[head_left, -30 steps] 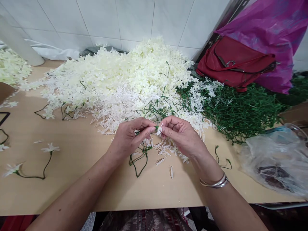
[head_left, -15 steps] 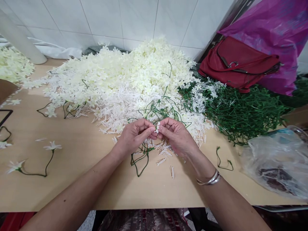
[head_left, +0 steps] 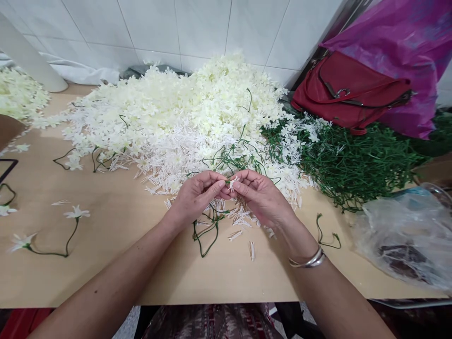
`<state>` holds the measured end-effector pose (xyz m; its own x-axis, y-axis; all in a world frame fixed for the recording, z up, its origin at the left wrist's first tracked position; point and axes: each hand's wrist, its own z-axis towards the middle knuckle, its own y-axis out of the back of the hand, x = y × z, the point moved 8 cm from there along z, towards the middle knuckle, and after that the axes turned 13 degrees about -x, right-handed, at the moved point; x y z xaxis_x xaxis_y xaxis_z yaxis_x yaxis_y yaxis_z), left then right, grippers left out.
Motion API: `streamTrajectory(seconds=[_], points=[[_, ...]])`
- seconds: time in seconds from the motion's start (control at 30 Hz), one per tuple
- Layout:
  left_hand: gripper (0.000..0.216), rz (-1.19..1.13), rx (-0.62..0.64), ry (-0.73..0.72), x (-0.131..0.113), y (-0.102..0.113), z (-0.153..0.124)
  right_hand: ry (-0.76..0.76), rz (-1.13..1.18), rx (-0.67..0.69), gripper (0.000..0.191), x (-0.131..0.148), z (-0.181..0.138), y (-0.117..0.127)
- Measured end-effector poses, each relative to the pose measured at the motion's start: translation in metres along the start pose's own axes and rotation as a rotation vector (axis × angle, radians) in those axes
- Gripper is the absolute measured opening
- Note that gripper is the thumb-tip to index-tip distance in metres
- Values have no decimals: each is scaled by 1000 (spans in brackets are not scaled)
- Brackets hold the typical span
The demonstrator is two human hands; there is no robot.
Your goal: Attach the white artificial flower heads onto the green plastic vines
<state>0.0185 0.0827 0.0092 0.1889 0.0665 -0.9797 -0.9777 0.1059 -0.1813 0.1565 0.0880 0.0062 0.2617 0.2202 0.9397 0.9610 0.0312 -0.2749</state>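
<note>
Over the near edge of the heap, my left hand (head_left: 201, 194) pinches the tip of a green plastic stem (head_left: 228, 182) between thumb and forefinger. Facing it, my right hand (head_left: 259, 195) grips a small white artificial flower (head_left: 233, 184) whose petals stick out between the fingertips. Flower and stem tip meet between the hands; fingers hide part of the join. Below them, bent green stems (head_left: 205, 240) lie on the table beside loose white stamen pieces (head_left: 251, 251). Behind rises a large heap of cream-white flowers (head_left: 197, 96).
A dark green pile of stems (head_left: 360, 160) lies to the right, below a red handbag (head_left: 356, 92) and a purple bag (head_left: 406, 47). Nearer is a clear plastic bag (head_left: 406, 235). On the left, a stem with two white flowers (head_left: 67, 252) rests on the table (head_left: 116, 245).
My hands stay in nearly the same place. The flower has shifted slightly right with my right fingertips, and more of the green stem tip shows between the hands.
</note>
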Motion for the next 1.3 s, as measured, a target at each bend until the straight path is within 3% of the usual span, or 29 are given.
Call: streamTrajectory(seconds=[0.23,0.77,1.3], points=[[35,28,-31,33,9,2,-2,-16,-17,-19,30,-5,1,1],[14,88,66,-8,4,-5,-6,-203,-27,82,34,-8,3,4],[24,151,-4,39,19,2,-7,-45,-33,-41,35,-9,4,2]])
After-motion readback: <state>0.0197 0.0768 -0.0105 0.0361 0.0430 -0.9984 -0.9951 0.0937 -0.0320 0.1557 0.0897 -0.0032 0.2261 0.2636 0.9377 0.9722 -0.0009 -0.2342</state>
